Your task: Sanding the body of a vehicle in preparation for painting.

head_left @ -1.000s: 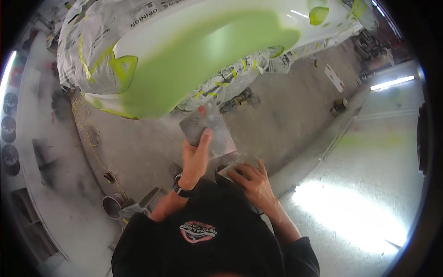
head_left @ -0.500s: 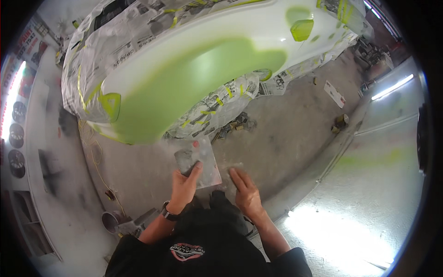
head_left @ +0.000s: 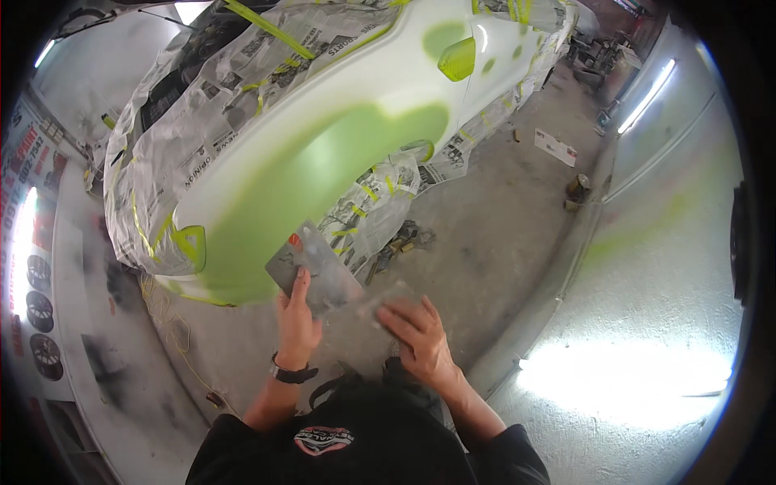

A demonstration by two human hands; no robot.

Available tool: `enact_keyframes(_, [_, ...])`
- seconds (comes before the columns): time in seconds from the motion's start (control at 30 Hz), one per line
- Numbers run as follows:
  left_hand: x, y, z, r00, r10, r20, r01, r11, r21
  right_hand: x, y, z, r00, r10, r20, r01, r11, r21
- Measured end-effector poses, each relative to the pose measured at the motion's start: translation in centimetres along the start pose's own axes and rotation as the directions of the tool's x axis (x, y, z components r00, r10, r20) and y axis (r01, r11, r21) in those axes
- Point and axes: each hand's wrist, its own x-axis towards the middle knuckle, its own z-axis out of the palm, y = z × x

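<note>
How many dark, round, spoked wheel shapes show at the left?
3: upper wheel shape, middle wheel shape, lower wheel shape, in a column at the far left; others may be hidden.

Car panel white with soft-edged pale-green patch, masking paper grey-white with black print, tape yellow-green, flat board grey with darker smear and red spot, shirt black with red-and-white emblem, floor grey.
</note>
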Motion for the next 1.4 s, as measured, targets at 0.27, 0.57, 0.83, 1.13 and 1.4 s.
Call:
enact_keyframes(0.27, [-2.9,3.8,2.1,0.986,-0.029,0.165,0.079,0.95,-0.303,2.2,-1.3,1.8,0.993,-0.046,-0.108,0.06,0.99,0.128])
enact_keyframes(0.57, [-0.2,4.0,-2.7,0.729,0.537,0.424,-0.682,0.625,0.381,3.9,-0.2,-0.6,0.99,-0.055,-0.133,0.022,0.97,-0.242])
enact_keyframes(0.83, [-1.7,7.4,0.4,0.934,0.294,0.202,-0.296,0.955,-0.023,4.1,-3.3,-1.8,0.97,-0.195,-0.148,0.111,0.889,-0.443])
enact_keyframes(1.13, [-3.1,7.6,-0.2,0.944,0.29,0.156,-0.293,0.956,-0.001,4.0,-4.3,-0.9,0.963,-0.257,-0.085,0.175,0.831,-0.527])
enact_keyframes(1.4, [-3.1,6.2,-1.1,0.967,0.188,0.172,-0.218,0.959,0.181,3.6,-4.0,0.1,0.973,-0.152,0.176,0.215,0.878,-0.427])
